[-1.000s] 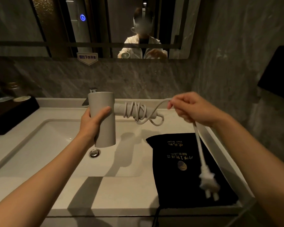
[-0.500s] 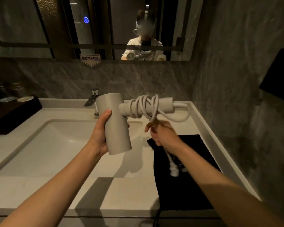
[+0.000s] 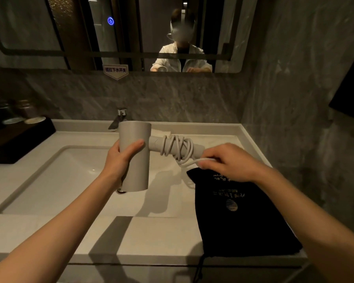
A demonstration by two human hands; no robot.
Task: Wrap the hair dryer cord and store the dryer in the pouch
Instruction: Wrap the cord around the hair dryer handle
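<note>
Nearest me on the right, the black pouch (image 3: 241,217) lies flat on the pale bench (image 3: 155,237), its gold print upside down to me and a drawstring trailing off the near edge. Which end is the mouth I cannot tell for sure; the string suggests the near one.

Just beyond the pouch's far corner, my right hand (image 3: 231,162) is closed, pinching the free run of the cord (image 3: 178,149) between thumb and fingers. The plug is hidden, probably inside or behind that hand. From my fingers the cord runs left and slightly away into loose, uneven coils around the handle.

My left hand (image 3: 120,160) is wrapped around the barrel of the hair dryer (image 3: 134,158), holding it above the right part of the sink (image 3: 55,180). The barrel stands upright, and the handle sticks out to the right, level, its tip ending just beside my right hand. So the axis I am winding about runs left to right, and my right hand sits at its free end, the nearer one for the last turns.

The dryer is matte pale grey, smooth, a plain cylinder; the cord matches it. Little slack seems left, so I judge the wrapping nearly done, with the pouch step not yet begun.

Farther off, a tap (image 3: 118,118) rises behind the barrel.
</note>
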